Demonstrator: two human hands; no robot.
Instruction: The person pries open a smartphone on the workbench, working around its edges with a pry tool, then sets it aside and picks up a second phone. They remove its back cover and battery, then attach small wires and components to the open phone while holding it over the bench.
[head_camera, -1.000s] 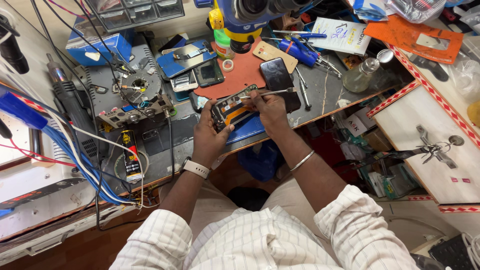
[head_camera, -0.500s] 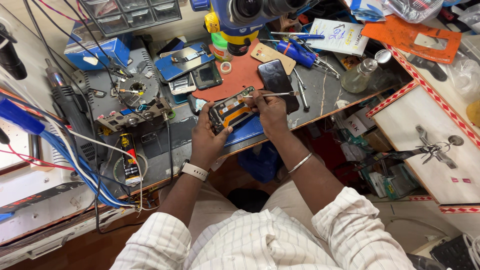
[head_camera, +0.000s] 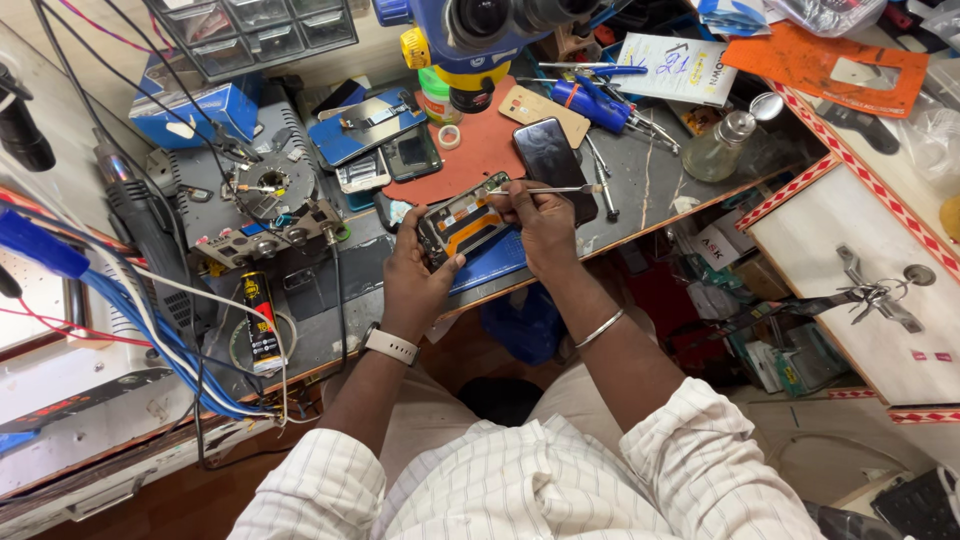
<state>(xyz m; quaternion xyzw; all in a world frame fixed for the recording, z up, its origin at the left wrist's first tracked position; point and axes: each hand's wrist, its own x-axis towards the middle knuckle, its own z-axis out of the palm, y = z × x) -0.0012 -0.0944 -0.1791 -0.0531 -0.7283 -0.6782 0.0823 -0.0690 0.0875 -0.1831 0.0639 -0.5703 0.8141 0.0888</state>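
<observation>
In the head view, your left hand (head_camera: 415, 285) was wrapped around the lower end of the opened phone (head_camera: 462, 222), fingers closed on its edges, holding it tilted just above the blue mat (head_camera: 495, 265) at the centre of the frame. Your right hand (head_camera: 545, 225) was pinched shut on a thin metal tool (head_camera: 558, 189), its tip resting at the phone's upper right edge.

The risks, as I judged them: the tool tip sat among exposed parts, so a slip or too much pressure could have scratched the board or torn a flex strip. You held the phone in the air rather than flat, so a loose grip could have dropped it. The dark phone (head_camera: 553, 160) lay just beside your right knuckles, and the glass bottle (head_camera: 722, 150) stood to the right; a wide elbow move could have knocked either.
</observation>
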